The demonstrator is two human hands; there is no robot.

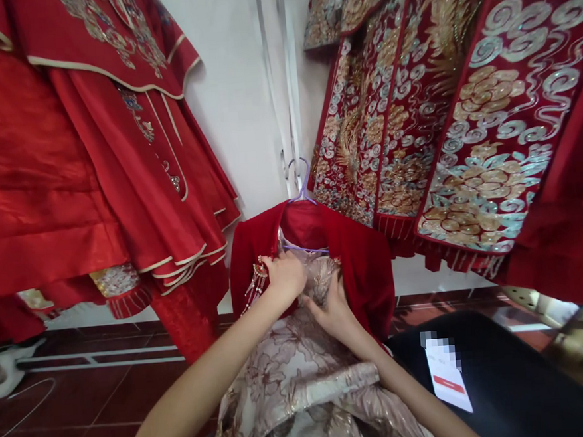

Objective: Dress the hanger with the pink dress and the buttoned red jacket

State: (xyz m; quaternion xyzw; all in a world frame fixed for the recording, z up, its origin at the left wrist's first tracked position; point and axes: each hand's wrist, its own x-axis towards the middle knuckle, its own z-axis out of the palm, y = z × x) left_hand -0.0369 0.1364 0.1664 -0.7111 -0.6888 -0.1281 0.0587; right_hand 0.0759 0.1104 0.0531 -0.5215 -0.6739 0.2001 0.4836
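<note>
A dark red velvet jacket (pixel 360 240) hangs in front of me on a purple hanger (pixel 303 190). Inside it is a pale pink-beige dress (pixel 291 352) with a shiny floral pattern, its lower part bunched towards me. My left hand (pixel 286 277) is closed at the jacket's left front edge, beside a beaded tassel brooch (pixel 259 270); its fingertips are partly hidden. My right hand (pixel 334 309) is at the dress's chest near the jacket's other edge, thumb and fingers gathered on the patterned cloth.
Red embroidered garments (pixel 117 157) hang at the left, and a heavily sequinned red one (pixel 485 138) at the right. A black seat (pixel 522 375) bears a phone (pixel 447 381) with its screen lit. White metal rails (pixel 106 358) run above the dark red tiled floor (pixel 105 404).
</note>
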